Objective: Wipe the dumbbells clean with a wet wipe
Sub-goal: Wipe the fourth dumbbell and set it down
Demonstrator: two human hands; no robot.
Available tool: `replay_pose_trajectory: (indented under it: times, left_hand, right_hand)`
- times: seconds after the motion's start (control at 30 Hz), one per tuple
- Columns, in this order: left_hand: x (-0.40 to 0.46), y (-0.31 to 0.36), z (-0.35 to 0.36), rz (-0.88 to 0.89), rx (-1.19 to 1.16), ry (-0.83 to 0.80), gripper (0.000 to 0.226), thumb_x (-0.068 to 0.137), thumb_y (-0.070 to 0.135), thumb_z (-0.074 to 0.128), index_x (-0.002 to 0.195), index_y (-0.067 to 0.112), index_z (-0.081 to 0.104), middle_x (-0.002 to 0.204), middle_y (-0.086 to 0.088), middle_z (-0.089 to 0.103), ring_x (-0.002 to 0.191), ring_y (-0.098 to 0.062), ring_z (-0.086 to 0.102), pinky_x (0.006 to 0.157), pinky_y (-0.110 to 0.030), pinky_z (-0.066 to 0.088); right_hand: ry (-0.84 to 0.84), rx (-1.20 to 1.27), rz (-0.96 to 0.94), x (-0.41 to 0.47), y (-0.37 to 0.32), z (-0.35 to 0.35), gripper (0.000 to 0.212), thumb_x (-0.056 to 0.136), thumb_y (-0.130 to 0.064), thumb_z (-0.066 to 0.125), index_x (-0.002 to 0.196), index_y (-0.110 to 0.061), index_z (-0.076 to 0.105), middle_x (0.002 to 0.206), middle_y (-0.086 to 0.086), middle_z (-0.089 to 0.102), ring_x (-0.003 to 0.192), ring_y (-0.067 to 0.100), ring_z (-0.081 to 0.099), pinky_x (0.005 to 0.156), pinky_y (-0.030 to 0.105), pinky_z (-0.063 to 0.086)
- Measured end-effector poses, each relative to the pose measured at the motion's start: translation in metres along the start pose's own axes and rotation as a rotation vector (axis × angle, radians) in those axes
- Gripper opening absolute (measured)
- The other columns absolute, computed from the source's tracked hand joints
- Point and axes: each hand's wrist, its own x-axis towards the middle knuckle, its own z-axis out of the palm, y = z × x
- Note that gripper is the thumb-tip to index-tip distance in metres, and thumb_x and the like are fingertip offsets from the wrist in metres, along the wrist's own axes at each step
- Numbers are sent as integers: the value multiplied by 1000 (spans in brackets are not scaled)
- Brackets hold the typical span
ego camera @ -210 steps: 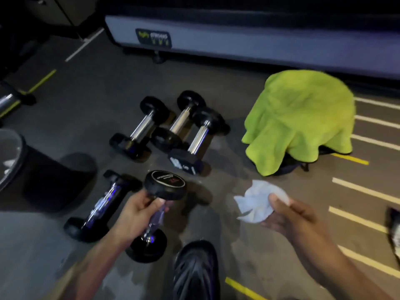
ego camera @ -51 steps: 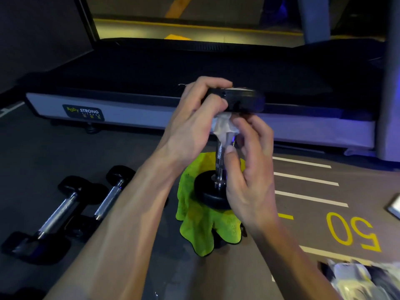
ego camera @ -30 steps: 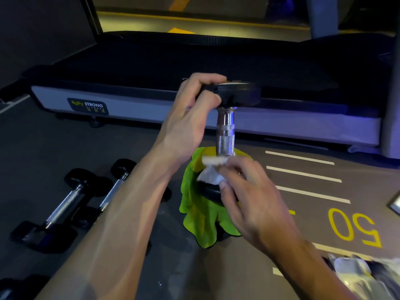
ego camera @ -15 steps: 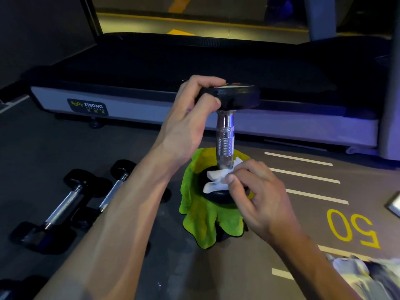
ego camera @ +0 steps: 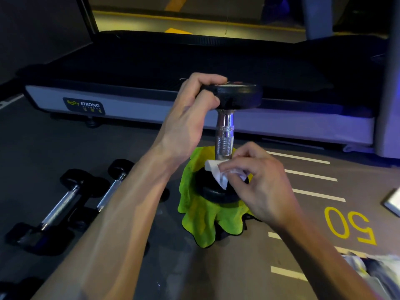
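1. Head view: a dumbbell (ego camera: 225, 135) held upright in the air, black top weight uppermost, chrome handle bare between the two weights.
2. Left hand (ego camera: 186, 124) clamped on the rim of the top weight, thumb over the upper face, fingers curled under the edge.
3. Right hand (ego camera: 262, 187) lower down, fingers pinched shut on a white wet wipe (ego camera: 218, 172).
4. Wipe pressed against the foot of the handle and the upper face of the bottom weight, one corner sticking out to the left.
5. Bottom weight seen in front of a lime-green towel (ego camera: 205, 219), draped over something dark on the floor; whether weight and towel touch cannot be told.
6. Two more dumbbells (ego camera: 65, 204) lying on the dark floor (ego camera: 43, 152) at the left, side by side, partly hidden by the left forearm.
7. Treadmill (ego camera: 151, 68) across the back, grey side rail with a "BODY STRONG" label at its left end.
8. White stripes and a yellow "50" (ego camera: 348, 228) painted on the floor at the right.
9. Crumpled, light-coloured packaging (ego camera: 376, 271) at the bottom right corner, blurred, contents unreadable.
10. Edge of a flat white object (ego camera: 392, 202) at the right border, cut off by the frame.
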Motion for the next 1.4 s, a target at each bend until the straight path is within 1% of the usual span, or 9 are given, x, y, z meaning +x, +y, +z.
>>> replay_pose_trajectory:
  times: [0.2,0.4,0.6,0.7,0.87,0.97,1.07,1.13,1.4]
  left_hand:
    - [7,-2,-1,-20,-34,-3,32,84,24,48,110,29,67,132,-15,62,120,-20,57,100,-25,41]
    - [3,-7,4,28,29,48,37,82,57,74,110,35,65,119,-6,65,105,-8,62,98,-30,50]
    - [3,-6,10,73,47,80,32,83,54,77,107,35,66,120,-14,67,106,-16,67,101,-47,54]
    - [3,-7,6,87,67,94,31,85,53,76,108,34,68,117,-14,68,103,-16,65,102,-48,53]
    - [-1,-4,6,179,175,107,23,90,47,72,110,37,69,120,1,63,109,-4,60,96,-19,43]
    - [-4,-4,9,220,262,169,28,92,52,68,114,36,70,120,10,55,118,-11,57,101,-21,43]
    - [-5,-3,10,244,296,163,31,93,50,67,118,30,71,112,16,54,111,-9,59,99,-23,44]
    - [-6,-2,9,265,298,146,30,94,44,69,118,26,71,110,15,55,106,-4,59,96,-20,44]
    - [-2,-4,-1,243,215,71,26,94,36,73,116,23,69,111,4,62,101,-3,59,93,-20,43]
  right_hand:
    - [323,28,-84,26,-15,1,17,90,0,70,97,-13,79,94,3,57,78,7,56,69,14,42]
    - [12,-36,-1,0,-10,7,13,82,-12,67,84,-23,75,90,-12,53,78,2,53,70,7,36]
    - [351,-13,-25,38,-28,4,15,86,-2,67,97,-9,73,90,-2,52,74,9,51,68,11,38]
    - [250,75,-14,12,-13,10,17,87,-2,67,96,-14,75,95,-2,59,83,6,58,74,15,43]
    - [111,44,90,-10,7,-3,17,80,-12,63,86,-22,76,96,-9,64,90,3,62,75,9,40]
    - [31,63,88,-14,0,-12,16,84,-24,61,87,-24,77,99,-11,63,93,3,62,79,10,43]
    - [-125,-62,-30,-20,-18,6,18,90,-28,60,98,-24,76,104,-8,63,98,15,61,82,38,53]
    - [-162,-156,-78,-18,-28,20,26,89,-25,57,108,-27,75,109,-8,65,103,19,58,84,44,52]
    - [-110,17,41,-13,-8,6,15,89,-24,65,93,-28,78,96,-12,62,93,9,62,82,18,44]
